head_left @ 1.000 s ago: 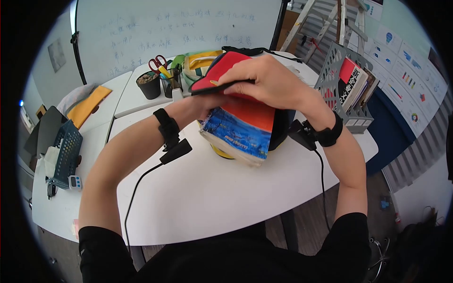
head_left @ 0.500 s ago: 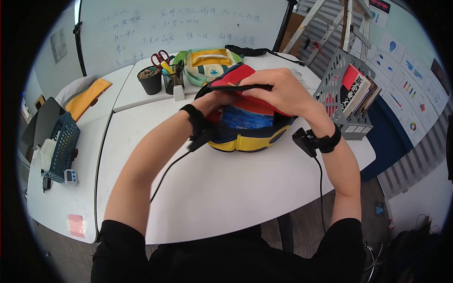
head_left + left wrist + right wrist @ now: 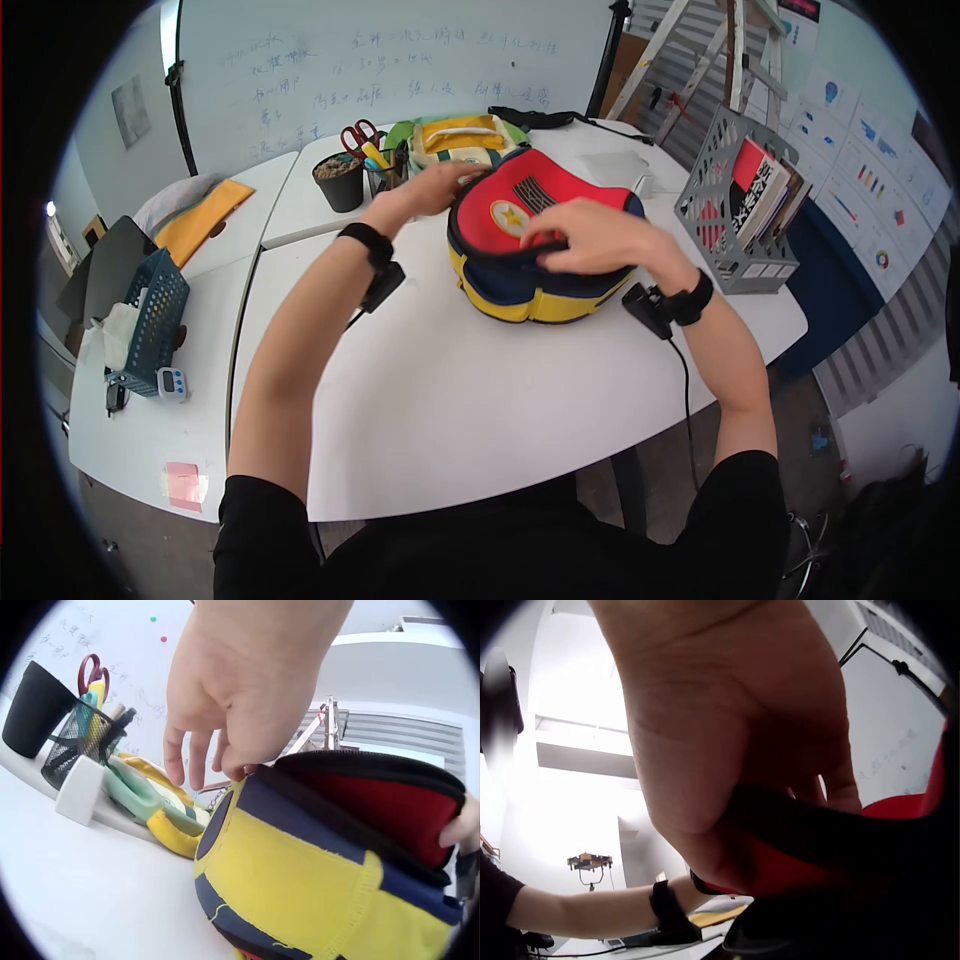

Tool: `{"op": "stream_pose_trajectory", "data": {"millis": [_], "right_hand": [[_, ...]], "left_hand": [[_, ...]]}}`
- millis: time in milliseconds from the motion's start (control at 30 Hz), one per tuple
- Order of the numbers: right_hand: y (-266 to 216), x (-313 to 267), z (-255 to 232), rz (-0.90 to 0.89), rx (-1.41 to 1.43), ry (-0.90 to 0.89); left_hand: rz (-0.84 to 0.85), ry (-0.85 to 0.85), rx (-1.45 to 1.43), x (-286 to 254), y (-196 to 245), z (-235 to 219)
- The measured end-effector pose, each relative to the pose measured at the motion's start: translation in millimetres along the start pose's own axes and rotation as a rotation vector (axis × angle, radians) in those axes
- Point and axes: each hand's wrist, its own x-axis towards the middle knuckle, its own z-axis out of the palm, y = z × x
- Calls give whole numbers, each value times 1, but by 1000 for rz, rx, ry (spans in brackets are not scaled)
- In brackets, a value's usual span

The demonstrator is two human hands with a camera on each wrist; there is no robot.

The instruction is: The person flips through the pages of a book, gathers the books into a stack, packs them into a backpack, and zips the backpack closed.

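A small backpack [image 3: 500, 298] with yellow and navy sides stands on the table in the head view. Its red flap [image 3: 570, 185], which bears a yellow star, lies over the top. My right hand [image 3: 605, 238] pinches the flap's near edge; the right wrist view shows the dark rim between thumb and fingers. In the left wrist view a gap shows between the raised flap and the body, with red lining inside. My left hand [image 3: 240, 690] is at the backpack's top corner, a bent digit touching the edge while the other fingers hang loosely extended. The bag's contents are hidden.
Behind the backpack lies a green and yellow bag [image 3: 455, 133]. A potted plant [image 3: 340, 185] and a mesh pen holder [image 3: 67, 754] with scissors stand at the back left. A grey rack [image 3: 725, 215] of books is on the right, a blue basket [image 3: 160, 320] at left.
The blue-covered book has gone down into the backpack and out of sight. My left hand has come out to the bag's far left corner. The right hand has brought the flap down toward me.
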Motion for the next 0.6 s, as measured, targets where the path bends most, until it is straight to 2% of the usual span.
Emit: {"op": "stream_pose_trajectory", "data": {"millis": [33,67,133,167,267,300,400,533,600], "right_hand": [[0,2,9,12,-34,-42],[-3,1,15,23,-67,-83],[-5,-1,17,38,-53,-82],[-7,0,17,50,-25,-74],[-13,-5,7,81,3,-112],[-12,-4,8,77,7,-113],[-8,1,8,164,100,-49],[-20,7,7,93,35,-97],[-19,17,8,40,16,-172]], "left_hand": [[-135,-74,-47,7,7,5],[-133,-60,-51,15,10,7],[-199,-172,57,20,12,9],[-208,-167,52,17,11,10],[-107,-8,205,10,7,10],[-176,-6,226,7,17,2],[-230,-44,349,-5,38,-25],[-199,-116,444,-21,54,-47],[-267,-128,579,-24,63,-54]]}}
